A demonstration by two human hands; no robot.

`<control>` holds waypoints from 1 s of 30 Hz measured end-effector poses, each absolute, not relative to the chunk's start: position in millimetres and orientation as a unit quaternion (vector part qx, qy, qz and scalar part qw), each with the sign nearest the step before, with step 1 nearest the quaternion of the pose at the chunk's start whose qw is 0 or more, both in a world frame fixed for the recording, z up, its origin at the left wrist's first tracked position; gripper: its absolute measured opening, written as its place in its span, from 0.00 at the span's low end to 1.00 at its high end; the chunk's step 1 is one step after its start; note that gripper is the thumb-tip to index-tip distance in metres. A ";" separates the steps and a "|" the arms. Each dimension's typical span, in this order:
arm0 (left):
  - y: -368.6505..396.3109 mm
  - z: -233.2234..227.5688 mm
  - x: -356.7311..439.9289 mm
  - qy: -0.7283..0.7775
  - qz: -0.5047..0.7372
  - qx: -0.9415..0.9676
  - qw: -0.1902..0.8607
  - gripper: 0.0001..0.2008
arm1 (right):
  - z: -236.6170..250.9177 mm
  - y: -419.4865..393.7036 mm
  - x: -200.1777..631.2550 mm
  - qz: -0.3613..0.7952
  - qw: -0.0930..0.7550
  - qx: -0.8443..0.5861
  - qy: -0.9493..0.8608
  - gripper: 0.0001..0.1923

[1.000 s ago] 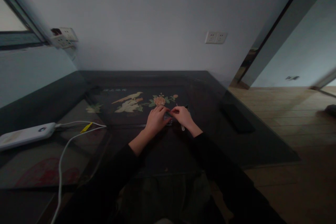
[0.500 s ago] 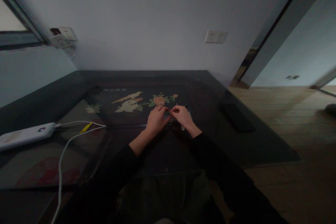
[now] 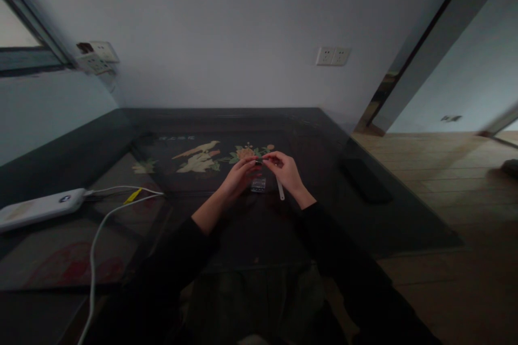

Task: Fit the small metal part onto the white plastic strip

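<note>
- Hands meet above a dark glass-topped surface [image 3: 364, 210], the left hand [image 3: 238, 177] and right hand [image 3: 286, 171] raised clear of it and pinching between their fingertips a tiny dark object [image 3: 259, 162], too small and dim to identify.
- Left grip: thumb and forefinger clenched on that tiny object. Right grip: fingertips closed on the same piece, while a slim white stick [image 3: 280, 190] slants down from the palm toward 5 o'clock.
- Step in hand, by the look of it: fine fitting or picking work on the small piece; any next move would call for steady fingertips and little force, since the piece could easily slip.
- Small clear packet [image 3: 258, 184] lies on the surface directly beneath the hands, at 6 o'clock from the pinch.
- Bird-and-flower inlay [image 3: 202, 157] shows under the glass at 9 o'clock from the hands.
- White power bank [image 3: 38, 208] with a trailing white cable [image 3: 101, 226] sits well apart at 8 o'clock.
- Wall socket [image 3: 332, 56] at 1 o'clock.
</note>
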State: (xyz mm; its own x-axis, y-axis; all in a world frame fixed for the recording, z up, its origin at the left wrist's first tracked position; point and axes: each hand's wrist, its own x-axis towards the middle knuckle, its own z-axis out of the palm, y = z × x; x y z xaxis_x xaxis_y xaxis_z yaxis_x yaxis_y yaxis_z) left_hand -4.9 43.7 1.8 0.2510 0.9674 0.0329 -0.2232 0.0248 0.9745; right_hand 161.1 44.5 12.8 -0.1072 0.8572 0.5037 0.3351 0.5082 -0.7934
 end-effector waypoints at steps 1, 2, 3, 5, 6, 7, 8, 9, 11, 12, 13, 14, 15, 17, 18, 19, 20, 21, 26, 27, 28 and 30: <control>42.4 3.2 -5.2 0.366 0.481 0.490 0.628 0.14 | 13.9 42.8 160.8 0.244 0.511 -0.423 -0.708 0.10; 41.4 4.3 -5.4 0.362 0.475 0.483 0.641 0.14 | 14.6 41.4 160.4 0.236 0.507 -0.419 -0.715 0.10; 40.7 4.9 -5.5 0.358 0.469 0.477 0.652 0.14 | 14.8 40.4 160.0 0.230 0.503 -0.415 -0.722 0.10; 40.5 5.2 -5.4 0.339 0.468 0.460 0.674 0.14 | 14.1 39.7 159.2 0.224 0.497 -0.409 -0.731 0.09; 40.7 5.1 -5.3 0.323 0.471 0.448 0.688 0.13 | 13.3 39.9 158.9 0.224 0.498 -0.406 -0.733 0.08; 41.0 4.8 -5.2 0.307 0.474 0.434 0.702 0.13 | 12.4 40.5 158.7 0.224 0.500 -0.401 -0.734 0.07; 41.3 4.5 -5.1 0.293 0.476 0.419 0.716 0.12 | 11.5 41.2 158.6 0.226 0.504 -0.396 -0.734 0.06; 41.5 4.3 -5.2 0.282 0.477 0.404 0.728 0.12 | 10.6 42.0 158.6 0.227 0.508 -0.391 -0.733 0.05; 41.8 4.1 -5.6 0.270 0.475 0.382 0.745 0.11 | 9.4 43.2 158.9 0.228 0.515 -0.384 -0.732 0.04; 41.8 4.1 -5.8 0.269 0.473 0.377 0.750 0.11 | 9.1 43.6 159.1 0.227 0.516 -0.384 -0.732 0.04; 41.8 4.3 -6.2 0.269 0.472 0.375 0.751 0.11 | 9.1 43.6 159.4 0.226 0.515 -0.385 -0.732 0.04; 41.8 4.4 -6.6 0.271 0.472 0.376 0.750 0.11 | 9.3 43.5 159.6 0.224 0.513 -0.386 -0.733 0.04; 41.9 4.6 -7.0 0.274 0.470 0.379 0.748 0.11 | 9.7 43.3 159.8 0.221 0.510 -0.389 -0.735 0.04; 42.4 4.9 -8.0 0.288 0.466 0.393 0.738 0.11 | 10.6 43.0 160.0 0.211 0.505 -0.396 -0.737 0.04; 43.0 5.0 -8.6 0.301 0.466 0.406 0.727 0.12 | 10.9 43.0 160.2 0.204 0.503 -0.401 -0.738 0.04; 44.0 4.8 -9.3 0.316 0.469 0.422 0.708 0.12 | 11.0 43.2 160.3 0.196 0.500 -0.407 -0.739 0.04; 45.3 4.4 -10.2 0.336 0.474 0.445 0.681 0.13 | 10.8 43.6 160.4 0.188 0.496 -0.414 -0.740 0.04; 46.9 3.9 -11.2 0.360 0.481 0.472 0.645 0.13 | 10.3 44.1 160.6 0.180 0.491 -0.423 -0.741 0.04; 58.0 -2.0 -17.8 0.443 0.478 0.600 0.465 0.13 | 5.2 45.4 161.2 0.138 0.427 -0.463 -0.764 0.04; 60.0 -3.5 -18.9 0.446 0.473 0.615 0.446 0.12 | 4.5 45.1 161.1 0.130 0.412 -0.472 -0.769 0.05; 61.7 -4.9 -19.8 0.447 0.468 0.628 0.432 0.11 | 4.0 44.6 161.0 0.123 0.398 -0.480 -0.772 0.05; 63.8 -7.2 -21.1 0.447 0.458 0.650 0.410 0.09 | 3.9 43.4 160.6 0.110 0.377 -0.490 -0.778 0.05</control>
State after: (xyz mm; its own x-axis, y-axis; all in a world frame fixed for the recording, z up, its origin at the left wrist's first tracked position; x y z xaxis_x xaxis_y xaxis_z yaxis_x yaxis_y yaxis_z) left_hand -21.1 63.8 -7.2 0.1818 0.9563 0.2289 0.2052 -0.2645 0.9423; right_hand 160.6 43.4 3.9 -0.2346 0.8457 0.4792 0.6798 0.4951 -0.5411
